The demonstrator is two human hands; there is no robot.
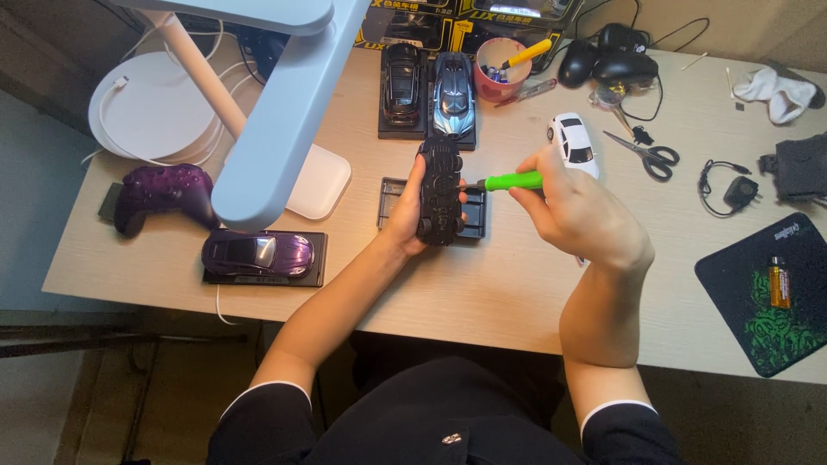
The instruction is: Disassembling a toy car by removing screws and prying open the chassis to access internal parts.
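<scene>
**Screwdriver meets the underside of a model car at a crowded desk**

A person seated at a pale wooden desk is holding a black model car upside down, chassis and wheels facing up, in the left hand, whose fingers are wrapping the body from the left. The right hand is gripping a green-handled screwdriver and pressing its tip against the right edge of the chassis, just above an empty black display base lying on the desk. The work in hand appears to be the turning of a screw in the car's underside; the next move would call for keeping the tip seated squarely and the car steady in the left-hand grip. Farther back, two more model cars, one black and one blue-grey, are standing on their bases beside a pink cup. A white model car is sitting just beyond the right hand, scissors to its right. At near left, a purple model car is resting on its base by a purple game controller.
</scene>
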